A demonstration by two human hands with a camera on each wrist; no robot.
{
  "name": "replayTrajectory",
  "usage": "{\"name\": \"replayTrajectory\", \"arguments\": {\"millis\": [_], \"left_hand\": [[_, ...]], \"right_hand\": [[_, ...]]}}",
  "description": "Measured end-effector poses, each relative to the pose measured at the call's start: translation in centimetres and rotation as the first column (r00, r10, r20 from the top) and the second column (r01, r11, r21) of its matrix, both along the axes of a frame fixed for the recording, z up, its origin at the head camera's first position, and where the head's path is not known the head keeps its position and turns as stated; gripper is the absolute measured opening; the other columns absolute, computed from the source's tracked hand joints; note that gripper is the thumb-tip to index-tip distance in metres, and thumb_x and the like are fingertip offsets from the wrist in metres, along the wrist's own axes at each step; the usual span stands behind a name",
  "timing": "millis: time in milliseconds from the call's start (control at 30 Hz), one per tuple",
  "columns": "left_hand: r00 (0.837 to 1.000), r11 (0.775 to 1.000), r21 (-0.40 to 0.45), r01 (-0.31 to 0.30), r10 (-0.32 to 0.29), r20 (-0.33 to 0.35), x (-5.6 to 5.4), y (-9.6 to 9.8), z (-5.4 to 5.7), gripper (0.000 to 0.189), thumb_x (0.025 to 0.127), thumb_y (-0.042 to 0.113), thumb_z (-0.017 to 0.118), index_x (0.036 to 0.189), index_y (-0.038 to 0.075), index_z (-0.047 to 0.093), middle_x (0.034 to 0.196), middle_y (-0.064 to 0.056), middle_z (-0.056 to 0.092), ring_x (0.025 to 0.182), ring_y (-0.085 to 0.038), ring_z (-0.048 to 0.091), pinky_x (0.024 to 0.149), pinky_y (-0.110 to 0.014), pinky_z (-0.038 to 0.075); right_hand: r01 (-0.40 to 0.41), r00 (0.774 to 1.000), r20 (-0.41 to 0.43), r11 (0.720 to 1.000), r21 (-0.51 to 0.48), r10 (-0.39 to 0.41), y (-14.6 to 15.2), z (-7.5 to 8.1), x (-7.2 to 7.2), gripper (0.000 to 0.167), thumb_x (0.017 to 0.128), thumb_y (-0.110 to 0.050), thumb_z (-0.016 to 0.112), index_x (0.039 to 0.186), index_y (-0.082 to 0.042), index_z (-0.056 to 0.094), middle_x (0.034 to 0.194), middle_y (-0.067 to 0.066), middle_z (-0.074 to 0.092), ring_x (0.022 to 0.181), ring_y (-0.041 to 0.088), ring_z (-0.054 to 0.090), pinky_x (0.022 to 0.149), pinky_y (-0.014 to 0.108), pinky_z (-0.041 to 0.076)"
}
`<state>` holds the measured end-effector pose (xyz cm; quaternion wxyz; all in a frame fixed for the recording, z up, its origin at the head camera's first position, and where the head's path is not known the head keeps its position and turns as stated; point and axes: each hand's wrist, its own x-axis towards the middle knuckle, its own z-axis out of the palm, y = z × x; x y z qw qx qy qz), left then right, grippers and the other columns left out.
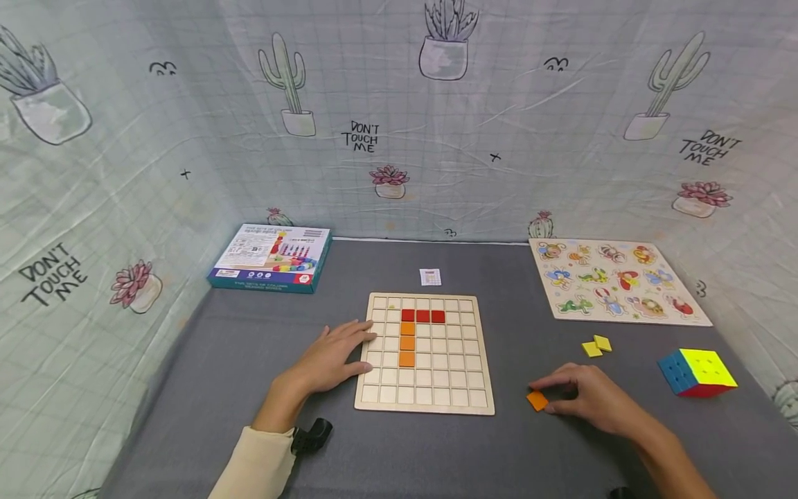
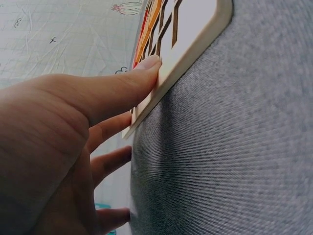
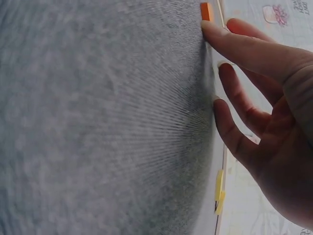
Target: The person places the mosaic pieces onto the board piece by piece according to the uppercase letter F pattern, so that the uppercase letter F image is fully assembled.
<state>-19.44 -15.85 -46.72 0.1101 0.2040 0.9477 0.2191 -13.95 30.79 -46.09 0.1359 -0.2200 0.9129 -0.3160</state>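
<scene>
A wooden grid board (image 1: 439, 400) lies flat on the grey tabletop, with 3 red tiles (image 1: 423, 316) in a row and 3 orange tiles (image 1: 407, 343) in a column below the leftmost red one. My left hand (image 1: 330, 357) rests at the board's left edge, its fingers spread. In the left wrist view the thumb (image 2: 149, 63) touches the rim. To the right of the board, my right hand (image 1: 586, 395) pinches a loose orange tile (image 1: 537, 400) between thumb and index finger at the tabletop. Its other fingers are loosely bent in the right wrist view.
Two yellow tiles (image 1: 596, 346) lie beyond the right hand. A Rubik's cube (image 1: 698, 373) sits at the far right, an insect puzzle board (image 1: 623, 283) behind it. A boxed set (image 1: 271, 258) is at back left; a small printed card (image 1: 430, 277) lies behind the grid board.
</scene>
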Motion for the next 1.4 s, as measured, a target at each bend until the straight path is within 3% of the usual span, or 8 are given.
{"name": "replayTrajectory", "arguments": {"millis": [367,600,833,1400], "left_hand": [[1.000,1.000,0.007,0.004,-0.004,0.000,0.0,0.0,0.1,0.056,0.096,0.033,0.071,0.147,0.015,0.055,0.165,-0.005,0.040,0.157,-0.033,0.029,0.123,-0.073,0.014],[1.000,1.000,0.012,0.007,-0.007,-0.001,0.0,-0.1,0.0,0.056,0.096,0.033,0.070,0.147,0.015,0.055,0.165,-0.005,0.040,0.157,-0.034,0.029,0.123,-0.074,0.014],[1.000,1.000,0.006,0.006,-0.006,-0.006,0.0,-0.1,0.1,0.056,0.096,0.033,0.071,0.147,0.015,0.056,0.165,-0.005,0.041,0.157,-0.034,0.030,0.123,-0.074,0.015],[1.000,1.000,0.003,0.008,-0.008,-0.007,0.1,0.0,0.1,0.055,0.096,0.033,0.071,0.146,0.014,0.056,0.164,-0.006,0.041,0.157,-0.034,0.030,0.123,-0.073,0.015]], "right_hand": [[0.083,0.991,-0.109,0.993,0.086,-0.073,-1.3,0.2,-0.7,0.018,0.083,-0.028,0.083,0.101,-0.029,0.078,0.103,-0.009,0.078,0.093,-0.004,0.066,0.080,0.024,0.059],[0.117,0.979,-0.163,0.993,-0.032,-0.120,-2.7,0.8,-1.3,0.016,0.084,-0.018,0.083,0.099,-0.023,0.081,0.104,-0.006,0.076,0.089,-0.006,0.065,0.074,0.021,0.058],[0.077,0.972,-0.212,0.989,-0.125,-0.102,-5.2,0.9,-2.2,0.017,0.084,-0.016,0.083,0.101,-0.018,0.082,0.107,-0.003,0.075,0.094,0.002,0.068,0.074,0.021,0.060],[0.007,0.995,-0.098,0.977,-0.212,-0.029,-11.9,0.0,-3.8,0.019,0.084,-0.014,0.084,0.102,-0.012,0.083,0.109,0.004,0.077,0.101,0.016,0.070,0.076,0.021,0.059]]}}
